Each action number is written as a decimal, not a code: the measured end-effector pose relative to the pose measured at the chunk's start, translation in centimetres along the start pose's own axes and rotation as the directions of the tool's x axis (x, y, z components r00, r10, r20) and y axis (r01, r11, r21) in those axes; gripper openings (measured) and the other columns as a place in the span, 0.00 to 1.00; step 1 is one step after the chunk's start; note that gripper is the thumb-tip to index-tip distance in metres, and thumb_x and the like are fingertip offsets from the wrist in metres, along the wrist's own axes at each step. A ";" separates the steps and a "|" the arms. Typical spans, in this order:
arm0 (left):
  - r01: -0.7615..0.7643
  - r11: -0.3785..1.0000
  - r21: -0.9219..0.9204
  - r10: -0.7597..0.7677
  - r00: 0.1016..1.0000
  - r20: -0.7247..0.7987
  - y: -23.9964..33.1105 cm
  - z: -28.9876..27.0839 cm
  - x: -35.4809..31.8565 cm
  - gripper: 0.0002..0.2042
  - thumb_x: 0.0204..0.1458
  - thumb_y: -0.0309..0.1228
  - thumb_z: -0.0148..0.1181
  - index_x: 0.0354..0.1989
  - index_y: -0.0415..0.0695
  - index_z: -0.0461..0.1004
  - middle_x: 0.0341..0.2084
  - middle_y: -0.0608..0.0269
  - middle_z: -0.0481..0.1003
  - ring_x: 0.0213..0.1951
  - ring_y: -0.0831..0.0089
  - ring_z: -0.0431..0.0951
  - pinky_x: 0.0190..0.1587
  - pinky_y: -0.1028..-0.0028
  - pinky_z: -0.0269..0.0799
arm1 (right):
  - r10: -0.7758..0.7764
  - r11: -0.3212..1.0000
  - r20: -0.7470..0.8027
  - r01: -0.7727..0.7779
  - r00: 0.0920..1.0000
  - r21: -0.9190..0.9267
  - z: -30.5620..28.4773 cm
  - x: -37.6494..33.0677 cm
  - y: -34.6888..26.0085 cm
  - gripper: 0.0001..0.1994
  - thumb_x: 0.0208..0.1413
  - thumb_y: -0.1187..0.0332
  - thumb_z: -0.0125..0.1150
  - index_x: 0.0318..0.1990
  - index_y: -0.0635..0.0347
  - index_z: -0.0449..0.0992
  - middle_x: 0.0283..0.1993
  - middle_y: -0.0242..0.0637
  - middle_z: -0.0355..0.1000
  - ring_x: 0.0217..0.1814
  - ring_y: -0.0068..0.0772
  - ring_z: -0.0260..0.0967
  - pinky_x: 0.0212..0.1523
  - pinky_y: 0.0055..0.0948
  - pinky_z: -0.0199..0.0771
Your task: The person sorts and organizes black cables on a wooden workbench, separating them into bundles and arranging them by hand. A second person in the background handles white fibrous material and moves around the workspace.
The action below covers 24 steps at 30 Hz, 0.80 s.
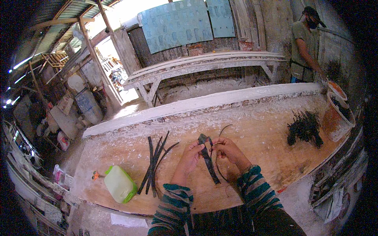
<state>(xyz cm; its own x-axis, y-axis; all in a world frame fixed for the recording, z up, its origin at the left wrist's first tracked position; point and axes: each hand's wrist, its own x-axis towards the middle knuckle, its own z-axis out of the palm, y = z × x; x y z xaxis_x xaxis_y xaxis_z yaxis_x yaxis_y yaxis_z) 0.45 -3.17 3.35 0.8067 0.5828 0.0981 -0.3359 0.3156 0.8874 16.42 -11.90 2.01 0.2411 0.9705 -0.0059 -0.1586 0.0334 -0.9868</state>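
At the middle of the wooden table, my left hand (192,154) is closed on a wide black strip (208,165) that is folded at its top and hangs down toward me. My right hand (230,151) pinches a thin dark strip (219,170), which curves above and below the fingers. Both hands are close together over the tabletop (244,129). Left of them lies a loose group of several black strips (151,169), some crossing. Whether the thin strip joins the wide one is hidden by my fingers.
A pale green plastic container (119,185) and orange-handled scissors (95,176) lie at the left. A black tangled bundle (305,128) sits at the right, near a stained bucket (334,122). Another person (305,47) stands at the far right corner. A long bench (204,65) stands behind.
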 end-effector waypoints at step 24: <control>0.063 0.990 0.125 -0.056 0.997 -0.062 -0.6 -0.1 0.2 0.07 0.49 0.29 0.53 0.35 0.42 0.71 0.27 0.67 0.74 0.28 0.78 0.73 0.31 0.79 0.69 | -0.047 0.997 0.124 0.054 0.991 -0.057 0.8 -0.5 -0.6 0.06 0.49 0.66 0.57 0.32 0.58 0.72 0.23 0.26 0.69 0.16 0.14 0.58 0.15 0.14 0.56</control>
<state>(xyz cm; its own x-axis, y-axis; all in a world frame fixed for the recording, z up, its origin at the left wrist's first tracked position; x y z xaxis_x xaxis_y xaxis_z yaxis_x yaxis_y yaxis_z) 0.74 -3.16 2.78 0.7928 0.6092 0.0202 -0.2209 0.2562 0.9411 15.66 -12.22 2.70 0.1273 0.9900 0.0608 -0.0907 0.0726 -0.9932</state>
